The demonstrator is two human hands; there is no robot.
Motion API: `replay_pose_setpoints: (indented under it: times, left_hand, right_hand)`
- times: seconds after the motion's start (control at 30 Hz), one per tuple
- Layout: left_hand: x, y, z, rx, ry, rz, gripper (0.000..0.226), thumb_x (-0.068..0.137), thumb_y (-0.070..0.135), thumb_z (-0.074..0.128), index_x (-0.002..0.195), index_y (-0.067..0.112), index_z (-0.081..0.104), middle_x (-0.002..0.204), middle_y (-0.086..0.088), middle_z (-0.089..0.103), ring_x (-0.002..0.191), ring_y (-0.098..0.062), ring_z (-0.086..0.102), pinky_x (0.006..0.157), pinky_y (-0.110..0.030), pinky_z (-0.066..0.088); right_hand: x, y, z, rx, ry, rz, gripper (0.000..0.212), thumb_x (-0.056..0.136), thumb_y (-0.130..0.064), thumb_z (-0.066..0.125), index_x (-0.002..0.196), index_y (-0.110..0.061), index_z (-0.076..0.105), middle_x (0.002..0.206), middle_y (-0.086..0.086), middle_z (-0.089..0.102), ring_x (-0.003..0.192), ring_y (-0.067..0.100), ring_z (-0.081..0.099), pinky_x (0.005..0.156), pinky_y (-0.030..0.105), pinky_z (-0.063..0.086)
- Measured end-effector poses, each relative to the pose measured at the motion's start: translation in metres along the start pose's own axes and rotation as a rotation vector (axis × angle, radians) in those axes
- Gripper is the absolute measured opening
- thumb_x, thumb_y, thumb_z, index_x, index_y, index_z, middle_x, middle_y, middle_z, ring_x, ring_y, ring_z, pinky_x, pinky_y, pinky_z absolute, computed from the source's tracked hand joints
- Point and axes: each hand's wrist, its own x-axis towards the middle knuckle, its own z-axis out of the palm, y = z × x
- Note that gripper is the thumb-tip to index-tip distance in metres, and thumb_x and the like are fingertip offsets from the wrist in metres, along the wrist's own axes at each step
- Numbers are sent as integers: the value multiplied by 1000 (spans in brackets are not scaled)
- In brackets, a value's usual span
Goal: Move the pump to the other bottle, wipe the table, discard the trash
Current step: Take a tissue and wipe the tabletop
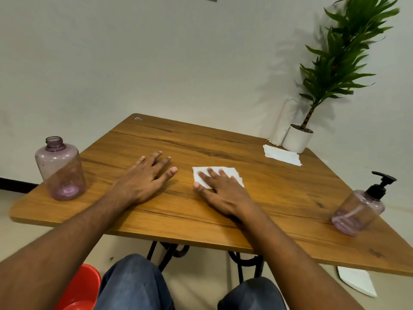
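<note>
Pressing white, seemingly folded tissue point(218, 176) flat: right hand point(223, 192).

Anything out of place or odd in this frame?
One thing: a white paper sheet lies on the floor under the table's right edge. On the table, the left bottle stands uncapped, the right bottle carries the pump. No spill shows.

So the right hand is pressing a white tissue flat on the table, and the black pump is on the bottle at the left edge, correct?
Not quite. The head view shows the black pump on the bottle at the right edge; the bottle at the left edge stands open, without a pump. The right hand does press the white tissue flat on the table.
</note>
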Motion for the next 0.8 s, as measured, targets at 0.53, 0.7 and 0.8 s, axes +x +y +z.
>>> replay_pose_setpoints:
  times: [0.53, 0.7, 0.8]
  left_hand:
    - [5, -2, 2, 28, -12, 1, 92, 83, 90, 7, 163, 46, 1, 175, 12, -6, 162, -28, 3, 126, -55, 17]
    - [4, 4, -1, 13, -1, -43, 99, 79, 91, 8, 162, 43, -14, 175, 8, -6, 162, -25, 1, 127, -51, 12]
    - [3, 7, -2, -23, 27, -57, 92, 85, 87, 13, 160, 44, -20, 175, 8, -6, 162, -24, -2, 127, -48, 7]
  right_hand:
    - [75, 86, -43, 20, -26, 258, 73, 101, -74, 8, 166, -42, 8, 178, -6, 1, 164, 25, -2, 129, 56, 1]
    - [134, 23, -31, -37, -22, 162, 76, 97, -80, 6, 166, -47, 9, 177, -9, 3, 164, 26, 0, 127, 58, 0]
    - [137, -30, -16, -54, -19, 22, 75, 99, -79, 15, 166, -46, 13, 177, -9, 4, 164, 26, 2, 128, 57, 5]
